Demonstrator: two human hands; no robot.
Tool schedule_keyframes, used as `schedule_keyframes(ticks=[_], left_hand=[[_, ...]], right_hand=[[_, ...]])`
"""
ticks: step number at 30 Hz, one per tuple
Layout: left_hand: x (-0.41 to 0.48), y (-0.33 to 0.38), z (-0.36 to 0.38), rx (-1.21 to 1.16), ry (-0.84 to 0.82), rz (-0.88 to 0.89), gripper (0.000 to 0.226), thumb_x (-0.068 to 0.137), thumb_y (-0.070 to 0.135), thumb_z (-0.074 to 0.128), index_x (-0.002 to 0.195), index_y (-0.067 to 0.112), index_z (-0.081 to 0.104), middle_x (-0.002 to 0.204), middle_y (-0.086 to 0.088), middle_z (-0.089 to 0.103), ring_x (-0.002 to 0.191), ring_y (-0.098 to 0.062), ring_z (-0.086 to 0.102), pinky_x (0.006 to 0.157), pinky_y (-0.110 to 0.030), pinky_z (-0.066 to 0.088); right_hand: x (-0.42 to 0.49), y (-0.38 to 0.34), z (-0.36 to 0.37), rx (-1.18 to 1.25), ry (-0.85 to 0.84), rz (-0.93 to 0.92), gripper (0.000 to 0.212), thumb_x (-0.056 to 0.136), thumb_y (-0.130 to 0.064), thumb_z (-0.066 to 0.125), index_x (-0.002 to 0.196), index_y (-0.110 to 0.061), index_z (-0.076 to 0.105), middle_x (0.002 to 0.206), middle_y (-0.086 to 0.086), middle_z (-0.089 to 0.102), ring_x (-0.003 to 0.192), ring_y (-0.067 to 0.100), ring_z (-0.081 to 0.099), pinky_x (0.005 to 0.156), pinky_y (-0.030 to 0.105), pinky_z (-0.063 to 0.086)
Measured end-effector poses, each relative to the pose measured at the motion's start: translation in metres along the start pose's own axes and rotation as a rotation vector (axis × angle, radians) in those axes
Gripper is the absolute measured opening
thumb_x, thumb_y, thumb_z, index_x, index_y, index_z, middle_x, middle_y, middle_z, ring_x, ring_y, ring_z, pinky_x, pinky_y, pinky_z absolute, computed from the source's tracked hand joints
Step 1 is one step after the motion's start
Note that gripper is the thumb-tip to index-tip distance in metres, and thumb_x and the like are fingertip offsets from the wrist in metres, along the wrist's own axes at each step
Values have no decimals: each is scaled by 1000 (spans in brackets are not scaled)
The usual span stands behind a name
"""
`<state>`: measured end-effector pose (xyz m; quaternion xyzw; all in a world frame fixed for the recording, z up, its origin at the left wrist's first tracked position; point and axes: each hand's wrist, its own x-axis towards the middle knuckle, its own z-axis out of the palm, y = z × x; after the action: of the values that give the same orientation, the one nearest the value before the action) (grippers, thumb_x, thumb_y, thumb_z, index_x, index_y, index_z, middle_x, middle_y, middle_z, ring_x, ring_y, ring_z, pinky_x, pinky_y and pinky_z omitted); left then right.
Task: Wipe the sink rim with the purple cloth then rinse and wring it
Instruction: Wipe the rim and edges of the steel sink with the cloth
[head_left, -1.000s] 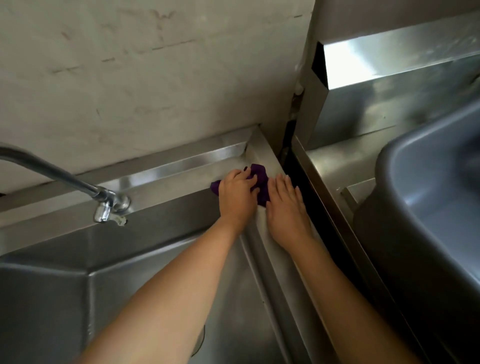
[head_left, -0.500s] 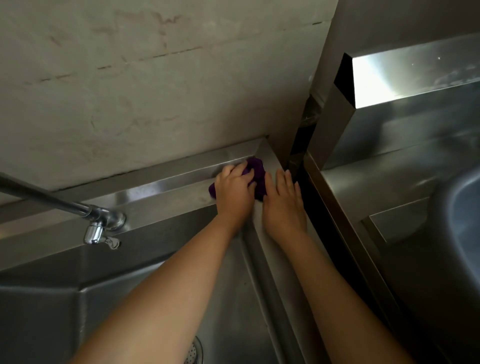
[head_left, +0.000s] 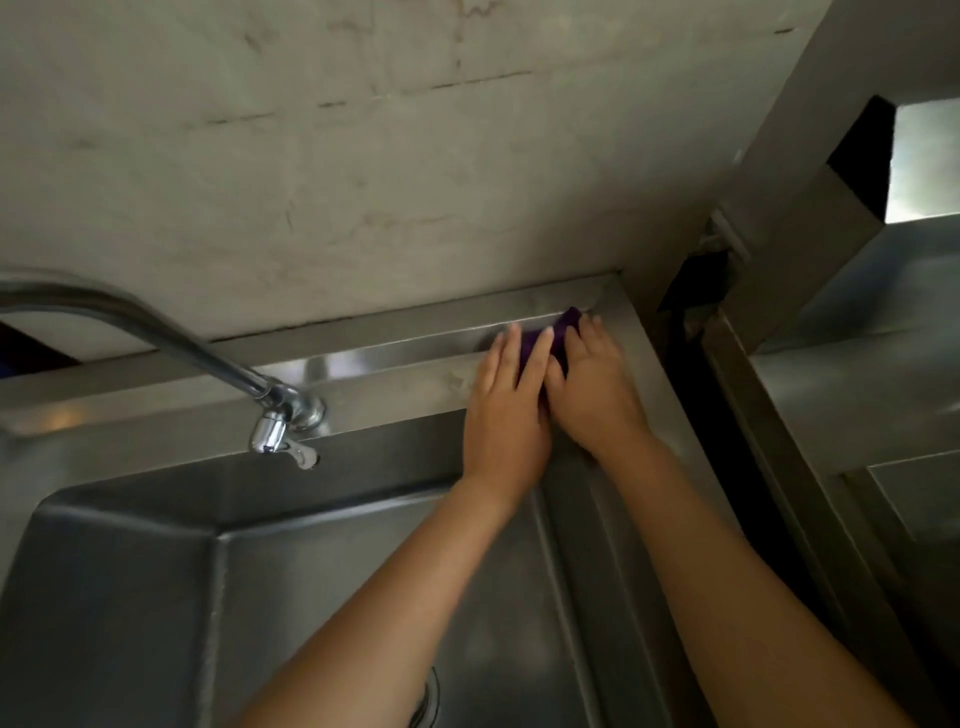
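— Left hand (head_left: 506, 415) first: how does it lie?

— Flat, fingers straight and a little spread, pressing down on the purple cloth (head_left: 563, 330). Half a second ago those fingers were curled over the cloth; they have since straightened out.

— And the right hand (head_left: 595, 389)?

— Also flat, with fingers extended. Earlier it lay on the side strip of the sink rim (head_left: 389, 384), just beside the cloth. It has since slid in against the left hand, thumb touching it, and its fingertips lie on the cloth's right part.

— Where is the cloth, then?

— In the far right corner of the rim, pushed up against the raised back ledge below the wall (head_left: 363, 182). Only slivers of purple show between the fingers. Before, more of it showed, and it sat slightly nearer the basin edge.

— Anything else different?

— The view has swung left. The faucet (head_left: 283, 415) sits nearer the middle, well left of the hands, and less of the steel counter (head_left: 857, 364) on the right shows. The grey tub seen a second ago is out of view.
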<state>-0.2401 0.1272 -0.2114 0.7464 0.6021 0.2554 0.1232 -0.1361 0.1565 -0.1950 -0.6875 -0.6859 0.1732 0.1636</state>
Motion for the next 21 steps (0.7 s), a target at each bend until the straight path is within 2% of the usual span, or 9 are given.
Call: schedule_keyframes(ticks=[3,6,8,13,17,21], left_hand=[[-15,-14,-12,-8,-2,-97,65,89,5,45,148,16,19,154,-16,22,145,-29,14,119,-40,16],[-37,-40,-27,78,35,-158,59,91,12,47,146,8,25,154,-16,23,145,-28,16,119,-41,18],[-54,-62,-36,165,44,-220,58,93,23,45,145,6,25,154,-15,22,145,-26,15,118,-41,16],[-76,-106,-50,328,-26,-277,69,91,48,19,147,7,18,156,-12,16,146,-22,6,118,-36,6],[-84,-116,-50,399,-48,-237,69,92,48,24,147,7,18,157,-10,16,146,-23,9,120,-37,6],[-83,-115,-52,421,-69,-235,70,90,48,30,146,5,22,155,-12,21,144,-23,15,118,-34,2]], right_hand=[[-3,-11,9,63,29,71,73,93,-52,36,143,0,29,154,19,23,144,28,16,119,36,10],[-4,-18,14,12,65,98,88,84,-62,46,144,-1,25,154,19,21,143,31,15,118,38,10],[-5,-24,19,-44,79,105,94,80,-62,53,145,-1,22,154,19,18,143,33,14,118,40,10],[-8,-35,29,-19,153,135,82,85,-51,56,143,-2,27,153,20,20,141,35,18,117,42,15],[-12,-44,41,23,157,105,72,85,-45,58,140,-3,36,152,19,25,139,35,22,116,44,22],[-22,-69,59,91,124,-28,61,83,-39,62,133,-7,45,150,11,32,139,28,25,114,43,29]])
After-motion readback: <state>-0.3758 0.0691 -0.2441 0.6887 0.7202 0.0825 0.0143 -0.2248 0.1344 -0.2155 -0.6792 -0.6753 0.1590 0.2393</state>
